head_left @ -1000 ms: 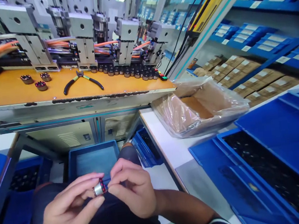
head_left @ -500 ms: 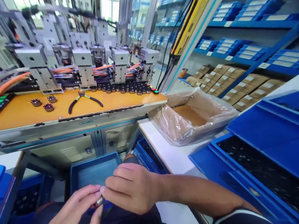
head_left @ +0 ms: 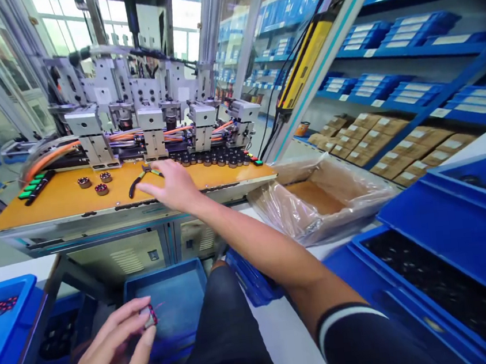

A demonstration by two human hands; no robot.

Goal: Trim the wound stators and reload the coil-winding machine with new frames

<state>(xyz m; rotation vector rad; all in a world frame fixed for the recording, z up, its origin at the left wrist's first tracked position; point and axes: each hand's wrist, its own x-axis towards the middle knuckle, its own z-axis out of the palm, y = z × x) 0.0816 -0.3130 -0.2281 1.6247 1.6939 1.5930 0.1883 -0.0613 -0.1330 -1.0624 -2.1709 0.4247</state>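
Workshop: bright and glass-sided, with pale metal framing and daylight in the tall windows (head_left: 185, 23).
My left hand (head_left: 113, 352): thumb and fingertips pinched on one small piece, above my lap.
Stator-like part (head_left: 149, 317): between those fingertips; short and round, silvery metal side, rim dotted red and dark, hair-thin reddish wires trailing off it.
Blue tray (head_left: 162, 271): shallow smooth plastic, rectangular, just beyond my left hand.
Bin at my left (head_left: 8, 286): glossy blue plastic, with small red-and-dark pieces inside.
Carton (head_left: 342, 177): brown cardboard, lined with crinkled clear plastic, on my right.
My right hand (head_left: 178, 186): fingers and thumb spread wide, over the pliers; I can't tell whether it touches them.
Pliers (head_left: 134, 186): handles splayed, black and yellow-green grips, partly hidden by my hand.
Orange benchtop (head_left: 54, 199): flat and slightly shiny, its front edge chipped dark.
Three round cores (head_left: 102, 189): coppery-brown sides, dark tops with pink flecks, left of the pliers.
Dark cylinders (head_left: 221, 159): crowded along the back.
Machine (head_left: 151, 117): blocky grey metal, orange tubing between its upright heads.
Shelves (head_left: 420, 50): blue metal, stacked with blue boxes.
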